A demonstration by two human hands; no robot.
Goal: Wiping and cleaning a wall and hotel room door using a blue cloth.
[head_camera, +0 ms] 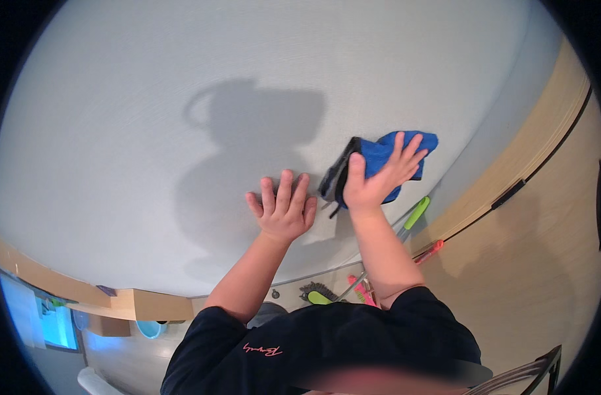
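Observation:
My left hand (pixel 284 207) rests on a pale grey wall (pixel 108 123) with its fingers spread and nothing under it that shows. To its right, my right hand (pixel 379 177) presses a blue cloth (pixel 372 155) with black edging flat to the same wall. The palm and thumb lie over the cloth, and its dark, folded left side hangs loose beside the thumb. Both arms reach up from a black short-sleeved shirt, and their shadow falls on the wall between and left of the hands.
A green-handled pole (pixel 417 212) leans in the corner by a light wooden door (pixel 522 256) with a black handle. Near the floor are a grey and green brush head (pixel 320 295) and a pink brush (pixel 362 290). A light blue basin (pixel 151 329) stands at lower left.

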